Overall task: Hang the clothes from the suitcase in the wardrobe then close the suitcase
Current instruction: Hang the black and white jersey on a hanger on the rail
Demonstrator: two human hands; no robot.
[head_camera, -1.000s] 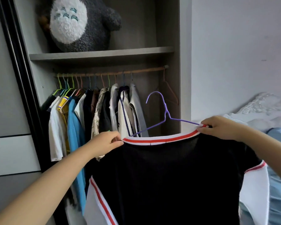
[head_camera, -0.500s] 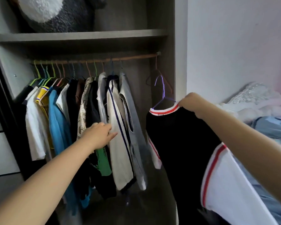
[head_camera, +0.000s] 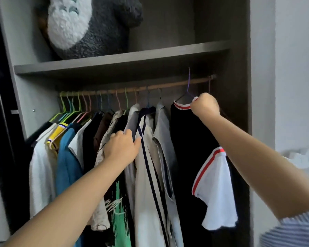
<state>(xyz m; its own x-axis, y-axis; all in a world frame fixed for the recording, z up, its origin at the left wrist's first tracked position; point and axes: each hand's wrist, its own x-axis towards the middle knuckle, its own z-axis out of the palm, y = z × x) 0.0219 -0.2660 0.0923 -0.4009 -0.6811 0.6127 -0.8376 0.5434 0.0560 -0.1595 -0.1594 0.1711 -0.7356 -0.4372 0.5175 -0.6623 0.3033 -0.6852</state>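
Observation:
A black T-shirt (head_camera: 191, 145) with white sleeves and red-striped trim hangs on a purple wire hanger (head_camera: 189, 84). The hanger's hook is at the wooden rail (head_camera: 169, 85), near its right end. My right hand (head_camera: 204, 105) grips the shirt's collar and the hanger shoulder. My left hand (head_camera: 121, 147) presses against the hanging clothes (head_camera: 89, 150), its fingers on a beige shirt with a dark stripe (head_camera: 146, 166), holding them to the left. The suitcase is out of view.
A grey and white plush toy (head_camera: 86, 25) sits on the shelf (head_camera: 114, 64) above the rail. The wardrobe's right side panel (head_camera: 239, 104) stands close to the black shirt. A dark sliding-door frame (head_camera: 2, 122) borders the left. Bedding (head_camera: 305, 157) shows at the far right.
My right hand has lifted the black shirt up and into the wardrobe, bringing the hanger hook to the rail. My left hand moved up against the hanging clothes.

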